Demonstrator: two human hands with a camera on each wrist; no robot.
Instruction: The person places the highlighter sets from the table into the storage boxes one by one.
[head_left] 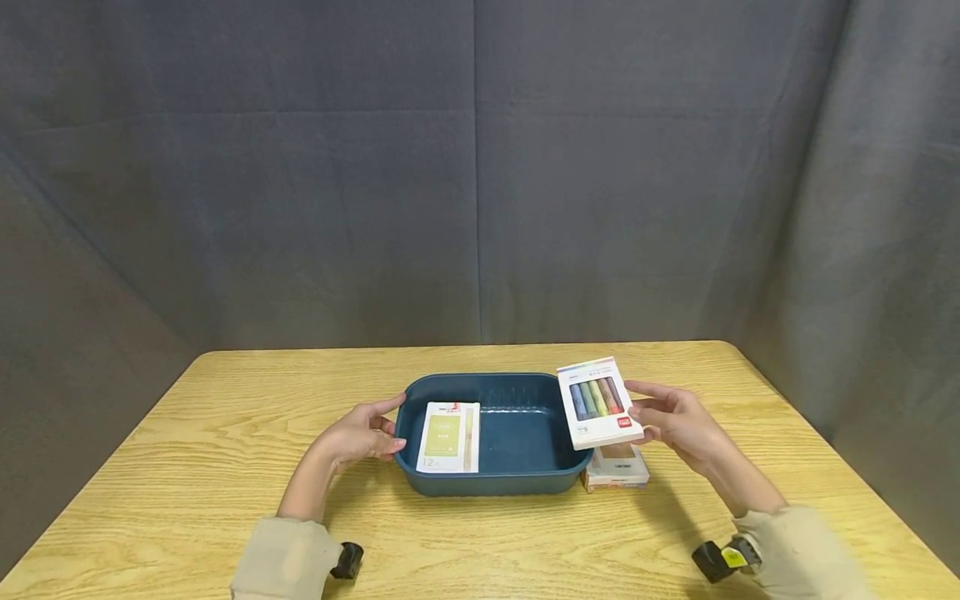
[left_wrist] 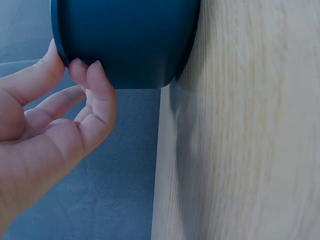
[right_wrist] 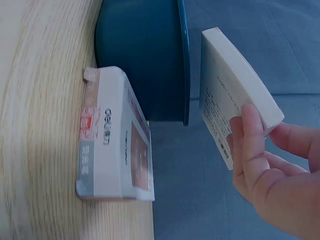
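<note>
A dark blue rectangular plastic basin (head_left: 525, 477) stands on the wooden table. At its left end my left hand (head_left: 367, 432) pinches the rim, thumb on one side and curled fingers against the outer wall (left_wrist: 125, 45). My right hand (head_left: 675, 421) holds a white box of coloured sticks (head_left: 588, 433) by its right edge, tilted above the basin's right end. In the right wrist view, printed text covers the underside of this box (right_wrist: 217, 100). Inside the basin, on the left, lies a white box with a yellow-green panel (head_left: 442, 435).
Another white box (head_left: 617, 468) with a brownish panel lies on the table, close against the basin's right end and below the right hand. The wooden table (head_left: 187, 467) extends to both sides. Grey curtains (head_left: 480, 208) hang behind it and at the sides.
</note>
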